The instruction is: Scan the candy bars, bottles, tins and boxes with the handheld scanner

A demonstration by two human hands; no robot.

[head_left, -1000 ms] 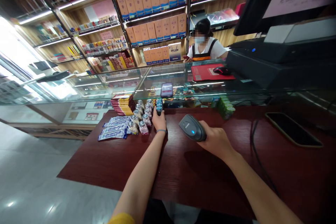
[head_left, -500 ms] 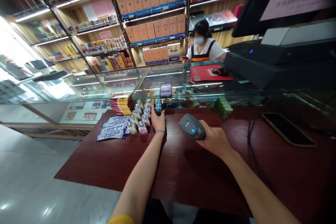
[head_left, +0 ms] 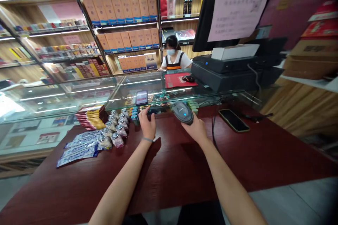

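My right hand is wrapped around the handle of a dark grey barcode scanner, lit by a small blue light. Just beyond the scanner's head, partly hidden by it, are some green packs at the counter's back edge. My left hand hovers over the dark red tabletop with fingers apart and nothing in it. Close on its left stand small blue packs in a row. Further left are several silver-lidded jars, a stack of red and yellow packets and flat blue-white sachets.
Behind the wooden table runs a glass display counter with a small screen on it. A phone and a black cable lie at right, below a monitor. A masked person sits behind the counter.
My view has turned right. My left hand has let go of the blue packs and drawn to their right. The scanner in my right hand has moved forward, close to the green packs.
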